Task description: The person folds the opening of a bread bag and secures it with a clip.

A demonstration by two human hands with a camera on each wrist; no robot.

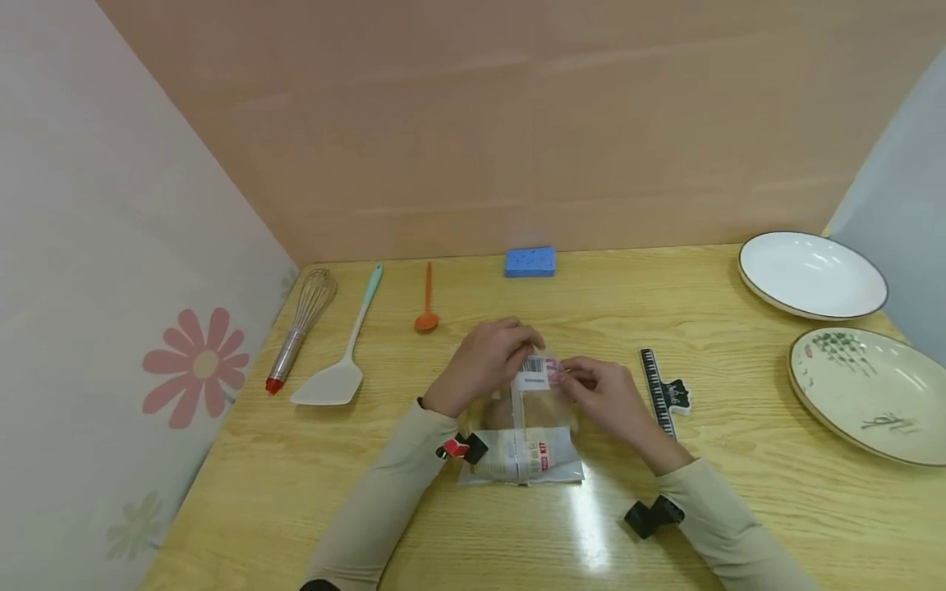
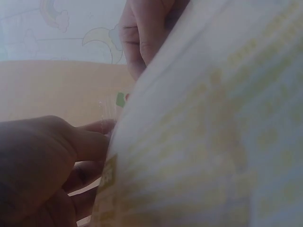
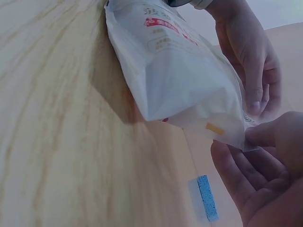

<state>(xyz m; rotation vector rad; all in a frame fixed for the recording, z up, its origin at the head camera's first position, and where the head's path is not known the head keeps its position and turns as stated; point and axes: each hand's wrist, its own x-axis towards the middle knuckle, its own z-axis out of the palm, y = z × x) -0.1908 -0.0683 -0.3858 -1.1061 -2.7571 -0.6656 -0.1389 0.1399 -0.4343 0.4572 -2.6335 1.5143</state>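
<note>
A see-through and white plastic food bag (image 1: 528, 455) with printed lettering stands or lies on the table in front of me; its contents are hard to make out. My left hand (image 1: 488, 357) pinches the top edge near the barcode label, its fingertips partly hidden. At the top right corner, my right hand (image 1: 609, 402) pinches the plastic between thumb and index finger. The right wrist view shows that bag corner held in the right hand (image 3: 274, 165), with the left hand (image 3: 253, 61) beyond it. In the left wrist view the bag (image 2: 203, 142) fills the right side.
A piano-key patterned clip (image 1: 657, 392) lies just right of my right hand. Farther off are a whisk (image 1: 299, 332), a spatula (image 1: 336, 377), an orange spoon (image 1: 426, 320) and a blue sponge (image 1: 530, 263). Two plates, one white (image 1: 813, 275) and one patterned (image 1: 865, 394), sit at the right.
</note>
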